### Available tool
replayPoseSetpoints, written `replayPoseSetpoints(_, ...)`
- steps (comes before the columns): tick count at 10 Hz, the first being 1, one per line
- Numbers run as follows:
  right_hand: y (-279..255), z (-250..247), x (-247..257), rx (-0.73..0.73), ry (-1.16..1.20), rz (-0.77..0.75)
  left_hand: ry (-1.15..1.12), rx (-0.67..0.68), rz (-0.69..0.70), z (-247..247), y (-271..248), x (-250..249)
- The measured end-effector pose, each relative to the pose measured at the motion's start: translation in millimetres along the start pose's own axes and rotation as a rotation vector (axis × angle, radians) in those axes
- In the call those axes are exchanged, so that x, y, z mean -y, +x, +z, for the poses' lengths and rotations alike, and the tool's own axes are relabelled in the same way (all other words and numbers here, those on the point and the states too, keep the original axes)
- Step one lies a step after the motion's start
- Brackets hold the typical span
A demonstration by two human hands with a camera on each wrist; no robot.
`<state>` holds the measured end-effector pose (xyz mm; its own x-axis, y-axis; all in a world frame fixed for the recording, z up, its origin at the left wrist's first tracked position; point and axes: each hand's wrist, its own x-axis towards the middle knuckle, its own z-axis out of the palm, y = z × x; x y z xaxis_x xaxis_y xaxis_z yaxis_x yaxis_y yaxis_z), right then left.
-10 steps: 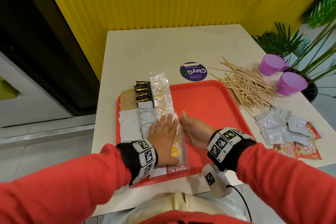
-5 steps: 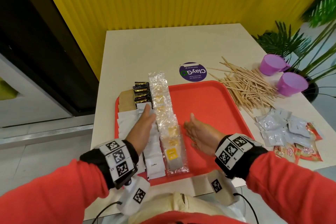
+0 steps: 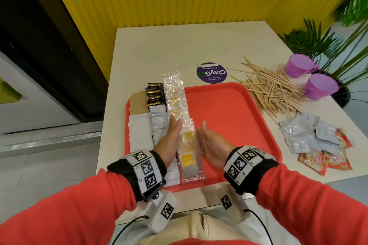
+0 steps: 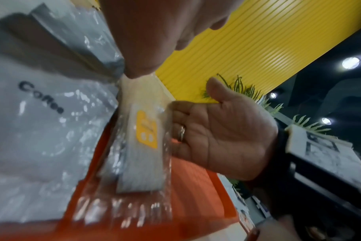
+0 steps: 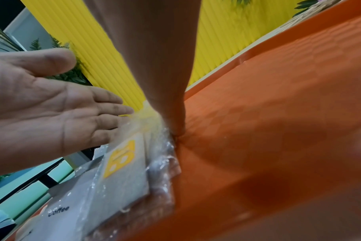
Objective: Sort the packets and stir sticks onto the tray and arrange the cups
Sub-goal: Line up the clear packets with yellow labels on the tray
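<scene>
- Left hand point(image 3: 170, 141): fingers straight, palm turned inward, its edge against the left side of the clear packet row point(image 3: 180, 119); it grips nothing.
- Right hand point(image 3: 211, 143): fingers straight, palm facing the left hand, its edge on the tray point(image 3: 235, 117) at the right side of the same row; it grips nothing.
- Clear packet row: runs front to back on the tray, between the two palms; yellow labels visible inside.
- White packets point(image 3: 139, 131), brown packets point(image 3: 137, 103) and black packets point(image 3: 155, 95): lined up on the tray's left part.
- Loose packets point(image 3: 310, 137): piled on the table point(image 3: 179, 45), right of the tray.
- Stir sticks point(image 3: 274, 89): heaped on the table past the tray's far right corner.
- Two purple cups point(image 3: 310, 77): near the table's right edge, beside the sticks.
- Purple sticker point(image 3: 211, 73): on the table just behind the tray.
</scene>
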<state>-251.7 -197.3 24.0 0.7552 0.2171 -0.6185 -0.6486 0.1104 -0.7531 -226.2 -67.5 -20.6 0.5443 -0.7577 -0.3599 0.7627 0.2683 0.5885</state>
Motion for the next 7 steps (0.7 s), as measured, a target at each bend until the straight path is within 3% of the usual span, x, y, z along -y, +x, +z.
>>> replayPoseSetpoints(1, -3, -1, 1, 0.006, 0.014, -0.004, 0.644, -0.776, 0.204, 32, -32, -23)
replayPoseSetpoints(2, -2, -2, 0, 0.009, -0.011, -0.018, 0.583, -0.776, 0.283, -1, -36, -19)
replayPoseSetpoints(4, 8, -3, -7, 0.023, -0.015, -0.028, 0.447, -0.761, 0.272, -10, -33, -14)
replayPoseSetpoints(7, 11, -7, -9, 0.026, -0.064, -0.028, 0.561, -0.769, 0.341, -13, -32, -17)
